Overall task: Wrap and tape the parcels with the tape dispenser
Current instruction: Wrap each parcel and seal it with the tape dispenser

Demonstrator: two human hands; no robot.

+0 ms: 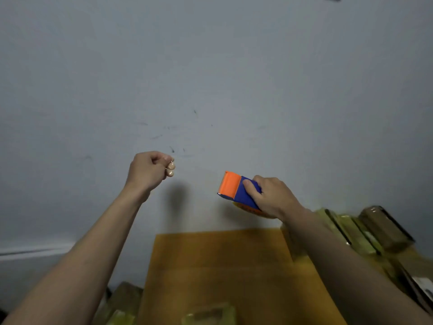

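Blue-and-orange plastic tape dispenser (236, 191) is being held in the air in front of a pale grey wall (210, 66), above the far edge of a flat brown cardboard sheet (218, 273). Right hand (271, 198) is grasping the dispenser's blue body, with the orange end pointing toward the left hand. Left hand (150, 168) is raised well apart from the dispenser, its fingers curled and fingertips pinched together; whether a strip of clear tape is lying between them cannot be told. Tape-wrapped yellowish-brown parcels (365, 231) are lying stacked beside the sheet under the right forearm. Further wrapped parcels (121, 303) are sitting at the sheet's near left corner, blurred.
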